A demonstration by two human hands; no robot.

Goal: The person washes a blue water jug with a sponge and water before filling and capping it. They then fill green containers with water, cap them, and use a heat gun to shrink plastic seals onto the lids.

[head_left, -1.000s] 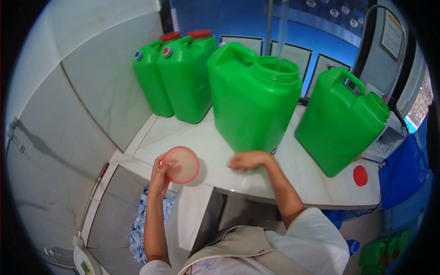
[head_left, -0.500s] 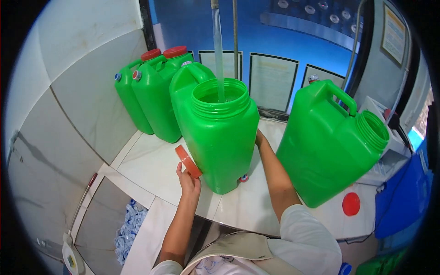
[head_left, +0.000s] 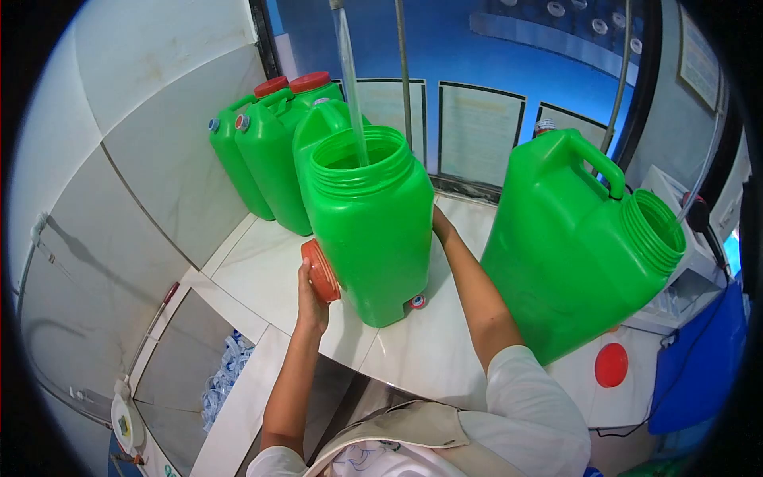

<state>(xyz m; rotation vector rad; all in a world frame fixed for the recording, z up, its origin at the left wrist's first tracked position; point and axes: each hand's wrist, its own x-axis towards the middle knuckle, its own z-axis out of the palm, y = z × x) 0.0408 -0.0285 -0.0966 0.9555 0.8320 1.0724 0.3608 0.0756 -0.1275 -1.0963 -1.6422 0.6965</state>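
Observation:
A green water jug [head_left: 369, 238] with a wide threaded mouth stands in front of me. A stream of water [head_left: 347, 79] runs down from a spout into its mouth. In my left hand [head_left: 311, 302] is an orange-red screw lid [head_left: 320, 271], pinched at its edge and held against the jug's left side. My right hand [head_left: 440, 222] is at the jug's right rear side, with its fingers hidden behind the jug. A small red-rimmed tap cap [head_left: 417, 301] shows at the jug's base.
Another uncapped green jug [head_left: 572, 246] stands at right with a thin tube at its mouth. Several red-lidded jugs [head_left: 274, 167] line the back left. A red lid [head_left: 611, 365] lies at right. Blue-white plastic pieces [head_left: 227, 378] fill a recess at lower left.
My left hand has turned the lid so its threaded side shows more, and raised it slightly. The jug sits a little further left in view; water keeps pouring.

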